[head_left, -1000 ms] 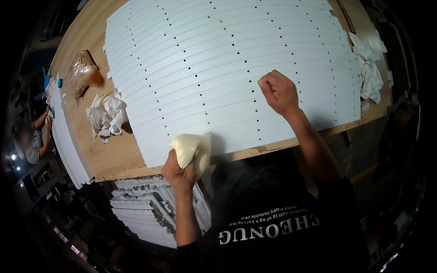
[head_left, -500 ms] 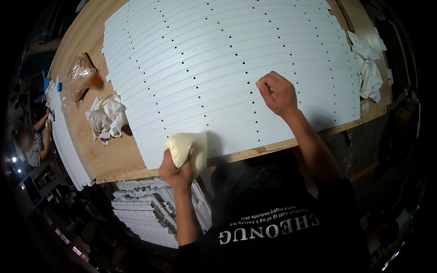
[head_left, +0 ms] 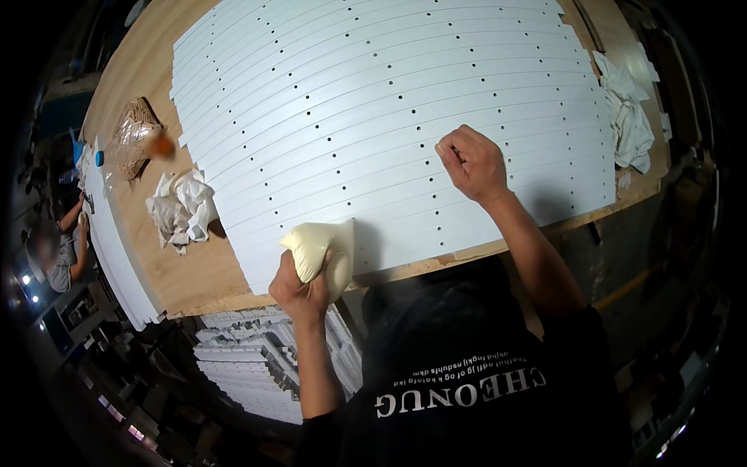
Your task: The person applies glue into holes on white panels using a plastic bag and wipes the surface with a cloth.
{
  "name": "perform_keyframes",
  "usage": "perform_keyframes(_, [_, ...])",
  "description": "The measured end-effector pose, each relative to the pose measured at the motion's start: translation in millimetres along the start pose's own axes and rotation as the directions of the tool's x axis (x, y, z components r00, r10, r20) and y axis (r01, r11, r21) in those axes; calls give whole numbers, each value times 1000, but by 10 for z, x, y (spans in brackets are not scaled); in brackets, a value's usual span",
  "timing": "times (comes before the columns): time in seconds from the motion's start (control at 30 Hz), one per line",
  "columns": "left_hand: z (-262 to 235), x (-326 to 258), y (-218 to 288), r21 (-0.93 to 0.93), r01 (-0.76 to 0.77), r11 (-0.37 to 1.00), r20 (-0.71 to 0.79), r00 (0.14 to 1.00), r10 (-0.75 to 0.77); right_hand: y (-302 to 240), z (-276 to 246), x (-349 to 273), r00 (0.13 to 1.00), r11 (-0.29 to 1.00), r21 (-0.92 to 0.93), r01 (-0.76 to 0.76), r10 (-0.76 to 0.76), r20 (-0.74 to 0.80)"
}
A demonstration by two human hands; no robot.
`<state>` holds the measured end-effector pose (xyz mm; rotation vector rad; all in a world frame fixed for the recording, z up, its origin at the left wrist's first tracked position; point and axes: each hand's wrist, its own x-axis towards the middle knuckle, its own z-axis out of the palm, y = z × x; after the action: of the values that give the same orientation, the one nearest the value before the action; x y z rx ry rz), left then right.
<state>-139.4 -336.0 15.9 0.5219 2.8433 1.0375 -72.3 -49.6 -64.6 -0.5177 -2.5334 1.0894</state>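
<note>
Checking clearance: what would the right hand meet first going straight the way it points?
Probably the flat white strips dotted with small dark holes, spread ahead of the right hand; whether it already touches them is unclear.

I stand in a workshop, at a broad wooden bench [head_left: 183, 280] with a rough front edge. White slats [head_left: 350, 140], dotted with rows of small dark holes, lie side by side across it, and a stack of similar white pieces [head_left: 241, 373] sits below the near edge. A clear bag of short brown sticks [head_left: 140, 117] and crumpled white wads [head_left: 183, 206] share the worktop. At far left, another person [head_left: 58, 268] in a grey top is beside a long white surface [head_left: 117, 257]; at right, a yellow line [head_left: 622, 289] crosses the dim floor [head_left: 587, 272].
</note>
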Motion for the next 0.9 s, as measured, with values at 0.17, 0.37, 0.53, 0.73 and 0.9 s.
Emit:
perform_keyframes(0.17, [41,40,-24,-6,5,1000,23,1000,-4,7,7,4,1000,1000,-16,4,-4,1])
perform_keyframes(0.37, [48,82,-52,-47,-23,999,-96,995,18,2,-3,8,1000,1000,-9,-5,5,12])
perform_keyframes(0.53, [32,179,-25,-11,-34,999,-66,997,33,10,-7,8,1000,1000,-19,13,-13,4])
perform_keyframes(0.73, [40,231,4,-2,-36,999,-29,999,36,-21,-21,31,1000,1000,16,23,-23,2])
perform_keyframes(0.9, [84,276,-5,-3,-45,999,5,999,45,-14,-21,28,1000,1000,-2,17,-17,6])
